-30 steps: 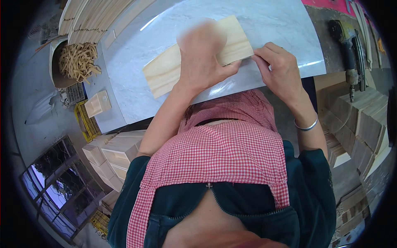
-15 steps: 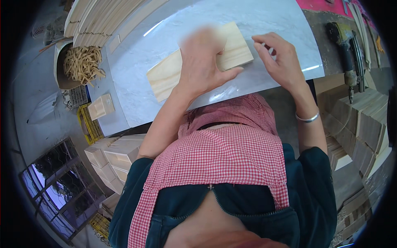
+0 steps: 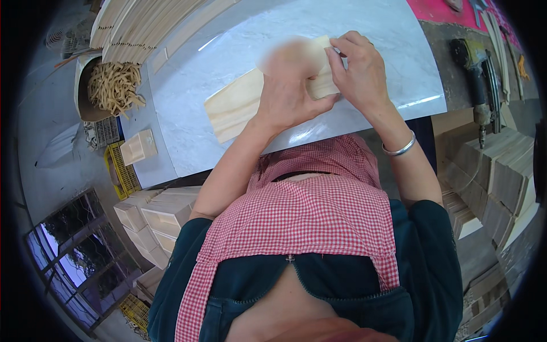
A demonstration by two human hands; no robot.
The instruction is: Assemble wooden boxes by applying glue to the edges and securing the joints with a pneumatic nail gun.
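A long pale wooden board (image 3: 235,108) lies slanted on the light marbled tabletop. My left hand (image 3: 286,94) is laid across its middle and grips it, with the thumb along the near edge. A blur hides most of that hand's fingers. At the board's right end is my right hand (image 3: 360,71), its thumb and fingers curled together and touching the end. Whether a small piece sits in that pinch is hidden.
Long thin wooden strips (image 3: 139,28) are stacked at the far left. A bin of curled pale strips (image 3: 114,85) stands left of the table, near a small wooden box (image 3: 138,147). To the right lie a power driver (image 3: 474,80) and stacked wooden boxes (image 3: 501,171).
My right hand has moved left and closed in on the board's right end, from which it was apart. My left hand has shifted slightly right along the board.
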